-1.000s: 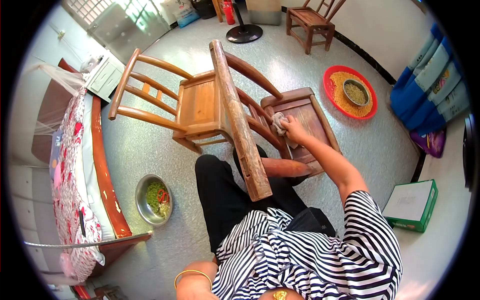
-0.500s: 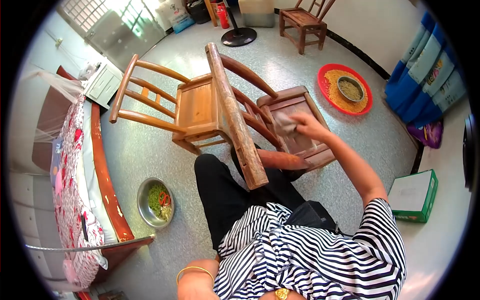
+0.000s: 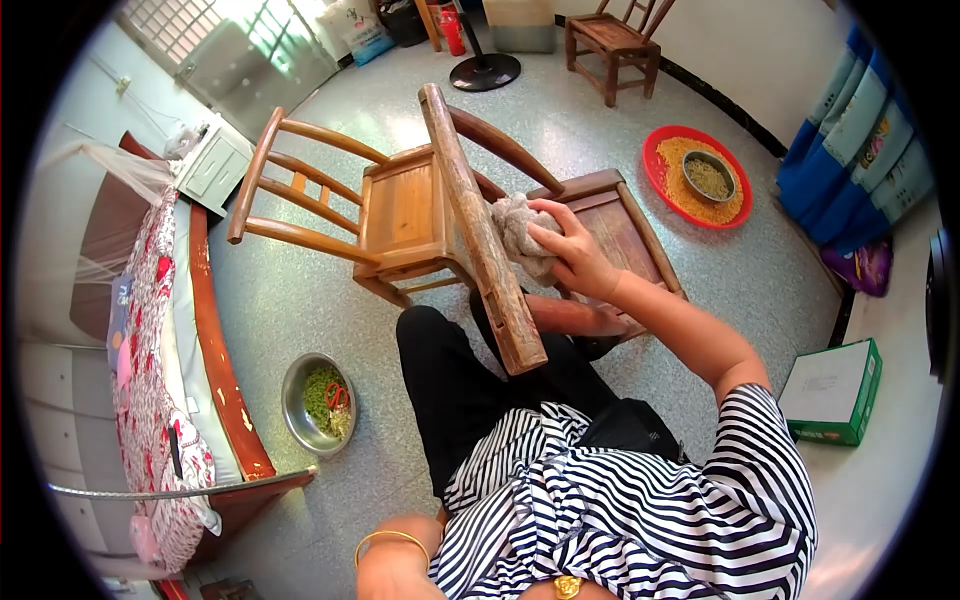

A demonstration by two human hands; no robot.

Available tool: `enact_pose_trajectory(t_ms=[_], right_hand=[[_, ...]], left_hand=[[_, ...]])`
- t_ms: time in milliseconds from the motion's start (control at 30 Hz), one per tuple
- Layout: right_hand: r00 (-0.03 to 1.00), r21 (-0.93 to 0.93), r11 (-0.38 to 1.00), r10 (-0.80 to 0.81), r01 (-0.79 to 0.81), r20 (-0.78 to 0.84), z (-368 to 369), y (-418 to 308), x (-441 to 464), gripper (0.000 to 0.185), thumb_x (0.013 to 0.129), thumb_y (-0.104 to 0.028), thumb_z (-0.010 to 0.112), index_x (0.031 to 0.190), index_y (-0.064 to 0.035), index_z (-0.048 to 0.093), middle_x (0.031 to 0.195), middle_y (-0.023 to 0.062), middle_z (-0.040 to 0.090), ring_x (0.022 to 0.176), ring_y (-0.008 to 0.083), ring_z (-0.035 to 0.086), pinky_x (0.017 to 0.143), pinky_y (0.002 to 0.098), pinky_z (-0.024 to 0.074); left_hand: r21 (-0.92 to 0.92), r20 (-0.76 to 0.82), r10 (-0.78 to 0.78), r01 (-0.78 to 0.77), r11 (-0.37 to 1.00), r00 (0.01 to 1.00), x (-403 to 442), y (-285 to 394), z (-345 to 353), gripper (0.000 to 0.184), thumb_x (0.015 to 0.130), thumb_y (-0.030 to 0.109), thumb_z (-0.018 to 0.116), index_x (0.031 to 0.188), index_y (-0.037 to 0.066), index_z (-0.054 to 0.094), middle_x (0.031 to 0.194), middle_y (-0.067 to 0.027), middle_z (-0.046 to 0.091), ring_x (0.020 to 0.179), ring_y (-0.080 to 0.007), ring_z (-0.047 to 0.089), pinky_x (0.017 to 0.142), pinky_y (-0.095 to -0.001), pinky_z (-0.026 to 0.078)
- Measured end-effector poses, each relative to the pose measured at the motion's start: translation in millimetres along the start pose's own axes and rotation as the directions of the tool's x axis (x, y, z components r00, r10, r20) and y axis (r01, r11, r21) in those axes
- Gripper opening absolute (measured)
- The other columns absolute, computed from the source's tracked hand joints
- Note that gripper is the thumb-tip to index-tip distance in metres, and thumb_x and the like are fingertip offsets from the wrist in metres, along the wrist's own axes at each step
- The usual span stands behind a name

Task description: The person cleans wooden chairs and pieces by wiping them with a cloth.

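Note:
My right hand (image 3: pixel 578 248) is wrapped round a crumpled grey cloth (image 3: pixel 524 236), close beside the worn top rail (image 3: pixel 480 230) of a dark wooden chair. This chair's seat (image 3: pixel 625 235) lies beyond the rail, partly hidden by my hand and the cloth. To the left stands a lighter wooden chair (image 3: pixel 402 212) with a slatted back. My left forearm with a gold bangle shows at the bottom edge, but the left hand itself cannot be made out.
A steel bowl (image 3: pixel 296 405) with greens and red-handled scissors is on the floor at left, near the bed (image 3: pixel 225 380). At right are a red tray (image 3: pixel 655 190) of yellow grains and a green box (image 3: pixel 862 395). Behind are a black round stand base (image 3: pixel 485 72) and another chair (image 3: pixel 610 36).
My right hand has lifted the cloth off the chair seat and brought it left and nearer, up to the worn top rail. The view has shifted slightly.

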State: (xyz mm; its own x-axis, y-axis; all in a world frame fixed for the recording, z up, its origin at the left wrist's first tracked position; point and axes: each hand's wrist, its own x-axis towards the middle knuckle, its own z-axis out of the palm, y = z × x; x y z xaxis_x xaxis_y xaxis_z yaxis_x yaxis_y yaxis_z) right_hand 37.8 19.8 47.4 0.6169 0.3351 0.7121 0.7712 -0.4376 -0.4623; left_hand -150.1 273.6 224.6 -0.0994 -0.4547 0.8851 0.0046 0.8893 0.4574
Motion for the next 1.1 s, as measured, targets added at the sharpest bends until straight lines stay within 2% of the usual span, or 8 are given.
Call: enact_pose_trajectory(t_ms=[267, 400, 467, 600, 667, 767, 933, 1100], right_hand=[[0.995, -0.214, 0.976, -0.02, 0.042, 0.102, 0, 26, -48, 0.046, 0.065, 0.0, 0.061, 0.109, -0.0128, 0.057, 0.125, 0.0165, 0.041, 0.109, 0.0358, 0.045, 0.087, 0.0396, 0.0449], [0.984, -0.235, 0.972, 0.02, 0.023, 0.178, -4, 51, -85, 0.044, 0.066, -0.002, 0.061, 0.108, -0.0147, 0.058, 0.124, 0.0154, 0.042, 0.109, 0.0352, 0.046, 0.087, 0.0396, 0.0454], [0.943, -0.309, 0.95, 0.15, -0.053, 0.298, -6, 68, -109, 0.044, 0.067, -0.003, 0.061, 0.109, -0.0166, 0.058, 0.123, 0.0138, 0.043, 0.109, 0.0352, 0.045, 0.088, 0.0394, 0.0448], [0.753, -0.375, 0.926, 0.268, -0.03, 0.601, -18, 97, -140, 0.044, 0.069, -0.002, 0.059, 0.11, -0.0164, 0.059, 0.119, 0.0136, 0.047, 0.109, 0.0348, 0.046, 0.09, 0.039, 0.043], [0.701, -0.357, 0.832, 0.552, -0.425, 0.451, -32, 89, -123, 0.044, 0.07, 0.002, 0.055, 0.111, -0.0148, 0.059, 0.114, 0.0135, 0.051, 0.107, 0.0329, 0.049, 0.092, 0.037, 0.0412], [0.82, -0.044, 0.836, 0.545, -0.546, 0.173, -50, 68, -75, 0.043, 0.07, 0.003, 0.053, 0.111, -0.01, 0.059, 0.11, 0.0129, 0.054, 0.105, 0.029, 0.051, 0.092, 0.0335, 0.0403], [0.967, 0.157, 0.955, 0.255, -0.251, -0.005, -88, -47, 35, 0.043, 0.067, 0.0, 0.059, 0.11, -0.0056, 0.059, 0.112, 0.013, 0.053, 0.107, 0.0262, 0.052, 0.091, 0.0306, 0.0397], [0.964, 0.137, 0.982, -0.157, 0.129, 0.217, -72, -122, 61, 0.048, 0.061, -0.01, 0.069, 0.108, -0.0118, 0.062, 0.124, 0.0154, 0.043, 0.111, 0.0336, 0.047, 0.092, 0.0421, 0.0402]], left_hand=[[0.0, -0.078, 0.005, -0.005, 1.0, 0.997, 2, -13, -21, 0.012, 0.081, 0.013, 0.058, 0.078, 0.005, 0.067, 0.082, -0.0137, 0.066, 0.076, -0.0256, 0.064, 0.076, -0.0445, 0.046], [0.054, -0.342, 0.003, 0.016, 0.998, 0.94, -19, -24, -40, 0.012, 0.081, 0.012, 0.059, 0.076, 0.004, 0.067, 0.079, -0.0142, 0.067, 0.074, -0.0256, 0.065, 0.075, -0.0441, 0.047], [0.069, -0.613, 0.026, 0.021, 0.997, 0.789, -41, -32, -50, 0.026, 0.085, 0.024, 0.058, 0.066, 0.008, 0.058, 0.081, -0.0116, 0.063, 0.082, -0.0253, 0.059, 0.08, -0.0431, 0.044], [0.217, -0.965, 0.172, 0.238, 0.947, 0.198, -60, -63, -73, 0.012, 0.088, 0.021, 0.049, 0.086, 0.009, 0.051, 0.079, -0.0038, 0.046, 0.077, -0.0173, 0.041, 0.071, -0.0338, 0.037], [0.164, -0.986, 0.154, 0.21, 0.964, 0.062, -85, -73, -82, 0.023, 0.09, 0.024, 0.046, 0.104, 0.007, 0.054, 0.094, -0.0059, 0.055, 0.089, -0.0179, 0.048, 0.079, -0.0334, 0.04], [0.111, -0.983, 0.15, 0.312, 0.944, -0.105, -91, -95, -84, 0.032, 0.089, 0.026, 0.047, 0.115, 0.007, 0.048, 0.108, -0.0065, 0.055, 0.097, -0.0172, 0.052, 0.084, -0.0324, 0.041], [-0.021, -0.97, 0.03, 0.205, 0.978, -0.242, -79, -124, -85, 0.038, 0.093, 0.032, 0.04, 0.122, 0.008, 0.043, 0.114, -0.0072, 0.052, 0.105, -0.0211, 0.05, 0.094, -0.0356, 0.039], [-0.047, -0.995, -0.021, 0.26, 0.965, -0.102, -61, -133, -78, 0.047, 0.095, 0.035, 0.036, 0.135, 0.012, 0.031, 0.133, -0.0061, 0.042, 0.123, -0.0223, 0.041, 0.102, -0.0378, 0.035]])
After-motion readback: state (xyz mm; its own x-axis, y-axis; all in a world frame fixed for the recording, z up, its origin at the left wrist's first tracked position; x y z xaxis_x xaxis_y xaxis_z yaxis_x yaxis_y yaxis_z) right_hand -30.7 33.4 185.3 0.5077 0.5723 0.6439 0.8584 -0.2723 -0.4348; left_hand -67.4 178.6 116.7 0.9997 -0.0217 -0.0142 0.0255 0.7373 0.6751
